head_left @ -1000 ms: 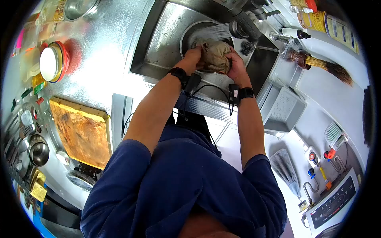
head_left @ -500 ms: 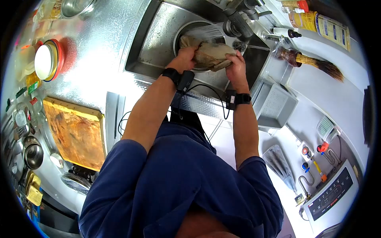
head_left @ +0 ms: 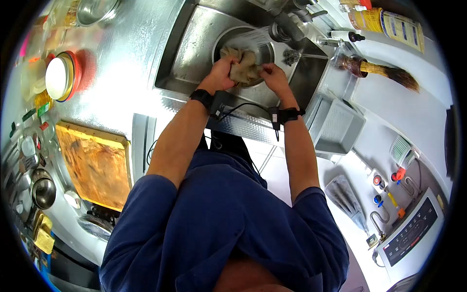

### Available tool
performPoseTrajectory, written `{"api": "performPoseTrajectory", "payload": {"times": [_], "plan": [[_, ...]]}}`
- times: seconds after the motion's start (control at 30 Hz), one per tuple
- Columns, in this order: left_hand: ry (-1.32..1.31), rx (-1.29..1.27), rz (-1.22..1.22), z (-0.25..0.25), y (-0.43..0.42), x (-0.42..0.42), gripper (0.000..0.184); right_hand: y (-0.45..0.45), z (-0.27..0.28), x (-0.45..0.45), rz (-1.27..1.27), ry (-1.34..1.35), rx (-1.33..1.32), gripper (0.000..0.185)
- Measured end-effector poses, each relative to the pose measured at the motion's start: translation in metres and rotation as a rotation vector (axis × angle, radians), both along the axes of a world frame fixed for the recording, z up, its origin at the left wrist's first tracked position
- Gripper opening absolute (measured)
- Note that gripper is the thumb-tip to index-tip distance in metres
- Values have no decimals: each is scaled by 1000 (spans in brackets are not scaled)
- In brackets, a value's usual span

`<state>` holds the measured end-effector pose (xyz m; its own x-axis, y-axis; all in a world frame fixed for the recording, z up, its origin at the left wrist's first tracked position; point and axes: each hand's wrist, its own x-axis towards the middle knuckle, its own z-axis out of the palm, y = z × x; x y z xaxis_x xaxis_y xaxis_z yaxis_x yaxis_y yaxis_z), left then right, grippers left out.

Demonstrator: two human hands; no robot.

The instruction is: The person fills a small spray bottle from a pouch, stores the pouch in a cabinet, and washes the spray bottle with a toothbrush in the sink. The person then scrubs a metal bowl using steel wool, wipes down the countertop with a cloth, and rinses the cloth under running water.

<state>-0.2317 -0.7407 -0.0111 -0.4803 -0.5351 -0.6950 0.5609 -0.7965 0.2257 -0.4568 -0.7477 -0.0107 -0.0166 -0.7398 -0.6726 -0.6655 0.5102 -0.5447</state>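
Note:
A wet beige-brown cloth point(head_left: 244, 68) is bunched up over the round basin in the stainless steel sink point(head_left: 194, 41). My left hand point(head_left: 222, 74) is wrapped around its left part. At the cloth's right edge, the bent fingers of my right hand point(head_left: 275, 79) are pinched together on it; the fingertips are partly hidden. Water sprays leftward from the dark faucet point(head_left: 287, 28) above the cloth. Just right of the basin lies a dark scouring pad point(head_left: 291, 57).
A wooden cutting board point(head_left: 92, 165) and stacked bowls point(head_left: 58, 78) are on the left. Right of the sink are a brush point(head_left: 384, 70) and a grey plastic basket point(head_left: 339, 127). Wrist-strapped devices with a cable hang near the sink's front edge.
The cloth was stretched out between both hands and is now gathered into a smaller bunch. My right hand has moved left, closer to my left hand.

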Motion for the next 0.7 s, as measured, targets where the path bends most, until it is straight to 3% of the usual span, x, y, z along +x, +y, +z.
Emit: {"api": "performPoseTrajectory", "payload": {"times": [0.07,0.13,0.17,0.23,0.27,0.3,0.37,0.43,0.5,0.57,0.6,0.67,0.7], "plan": [[-249,-293,-189,2,-2,2,32,2,-6,9,-13,38,-166,38],[184,218,112,-23,-5,-6,30,0,-15,11,-162,-176,-156,39],[186,211,95,-27,-3,-8,30,1,-11,14,-176,-172,-166,39],[-69,-36,55,-32,-3,-12,30,-1,0,19,-37,-105,-179,36],[-59,-54,40,-63,2,-11,30,-2,7,20,9,-33,-166,34],[-398,-520,-65,-112,12,-8,32,-1,13,19,-5,-21,-182,34],[-719,-1014,-157,-103,1,-13,33,0,25,13,-89,-123,-178,29],[-211,-64,-22,-1,-10,-4,30,-4,33,-1,-136,-150,-246,25],[-212,-33,-89,-30,-12,-5,34,-10,42,-11,-184,-223,-405,20],[-520,-60,-151,-43,-14,-2,38,-30,41,-20,-220,-225,-479,17],[-528,-55,-154,-32,-15,1,38,-40,48,-21,-206,-190,-529,17],[-1177,-352,-376,-16,-12,9,44,-51,47,-21,-162,-79,-551,17],[-1188,-348,-383,-24,-9,13,44,-51,54,-12,-168,-90,-547,17]]}}
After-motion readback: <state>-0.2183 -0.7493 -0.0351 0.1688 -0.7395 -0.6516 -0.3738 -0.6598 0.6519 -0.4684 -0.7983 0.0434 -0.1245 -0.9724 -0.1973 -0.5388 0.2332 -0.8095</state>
